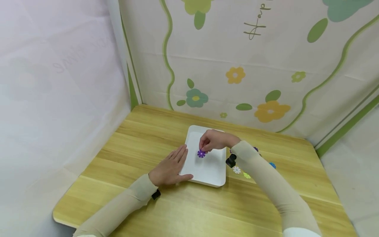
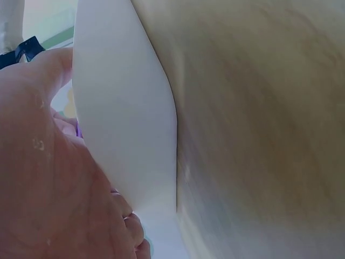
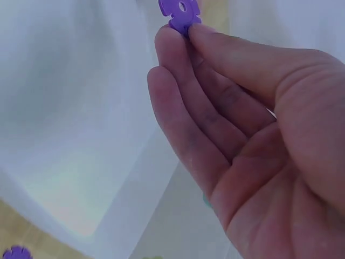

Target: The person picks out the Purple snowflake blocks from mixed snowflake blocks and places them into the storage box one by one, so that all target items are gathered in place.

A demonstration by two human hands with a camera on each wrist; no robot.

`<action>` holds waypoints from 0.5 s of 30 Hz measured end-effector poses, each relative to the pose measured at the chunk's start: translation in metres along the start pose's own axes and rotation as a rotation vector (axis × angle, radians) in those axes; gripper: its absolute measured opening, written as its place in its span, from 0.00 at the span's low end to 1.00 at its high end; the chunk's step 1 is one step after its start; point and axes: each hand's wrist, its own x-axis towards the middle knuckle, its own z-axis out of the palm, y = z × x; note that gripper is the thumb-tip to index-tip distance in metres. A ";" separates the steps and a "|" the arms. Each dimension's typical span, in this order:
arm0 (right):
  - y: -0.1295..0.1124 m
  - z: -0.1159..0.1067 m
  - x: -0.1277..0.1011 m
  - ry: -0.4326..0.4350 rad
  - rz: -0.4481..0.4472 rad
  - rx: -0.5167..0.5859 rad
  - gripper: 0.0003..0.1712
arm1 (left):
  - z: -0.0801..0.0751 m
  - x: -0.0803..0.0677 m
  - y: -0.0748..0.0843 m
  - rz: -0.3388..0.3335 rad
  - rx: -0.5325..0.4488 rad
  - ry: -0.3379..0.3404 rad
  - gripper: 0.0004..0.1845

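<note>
Backdrop (image 1: 266, 65): handwritten word, unreadable. Wooden desk (image 1: 133, 148) carries white tray (image 1: 207, 171). Left hand (image 1: 170, 168), fingers straight, presses tray's left rim. Right hand (image 1: 214, 141) pinches purple flower disc (image 1: 201, 153) over tray. White disc (image 1: 236, 170) beside tray.

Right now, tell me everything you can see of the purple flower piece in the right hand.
The purple flower piece is a small flat disc, plastic by its look, with rounded petal-like lobes and a hole in the middle. The right hand pinches its edge between fingertips, holding it over the white tray. Whether it touches the tray floor cannot be told.
</note>
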 end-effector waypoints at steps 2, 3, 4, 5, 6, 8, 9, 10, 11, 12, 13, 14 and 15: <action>-0.002 0.005 0.008 -0.020 0.011 0.002 0.06 | 0.000 0.000 -0.001 0.002 0.004 0.002 0.59; -0.003 0.007 0.012 -0.029 0.015 0.004 0.06 | 0.000 0.001 -0.001 0.004 0.006 0.003 0.59; -0.004 0.010 0.015 -0.038 0.019 0.004 0.05 | 0.000 0.001 -0.002 0.006 0.010 0.004 0.59; -0.005 0.013 0.018 -0.046 0.024 0.004 0.05 | -0.001 0.001 -0.002 0.007 0.014 0.005 0.59; -0.005 0.016 0.020 -0.053 0.027 0.006 0.05 | -0.001 0.001 -0.002 0.009 0.017 0.007 0.59; -0.005 0.022 0.025 -0.062 0.025 0.006 0.05 | 0.000 0.002 -0.003 0.013 0.019 0.015 0.58; -0.005 0.025 0.028 -0.067 0.023 0.007 0.05 | 0.000 0.002 -0.003 0.014 0.018 0.018 0.58; -0.005 0.028 0.030 -0.071 0.020 0.010 0.05 | 0.000 0.003 -0.003 0.016 0.018 0.020 0.58; -0.004 0.031 0.031 -0.071 0.014 0.013 0.05 | 0.000 0.003 -0.003 0.015 0.016 0.022 0.58; -0.004 0.034 0.033 -0.072 0.011 0.018 0.05 | 0.000 0.003 -0.003 0.018 0.008 0.029 0.58; -0.003 0.037 0.034 -0.072 0.009 0.023 0.05 | 0.000 0.004 -0.004 0.018 0.007 0.029 0.58; -0.003 0.039 0.036 -0.071 0.010 0.030 0.05 | 0.000 0.004 -0.004 0.017 0.006 0.029 0.59; -0.002 0.042 0.037 -0.072 0.011 0.034 0.05 | 0.000 0.004 -0.003 0.016 0.006 0.028 0.59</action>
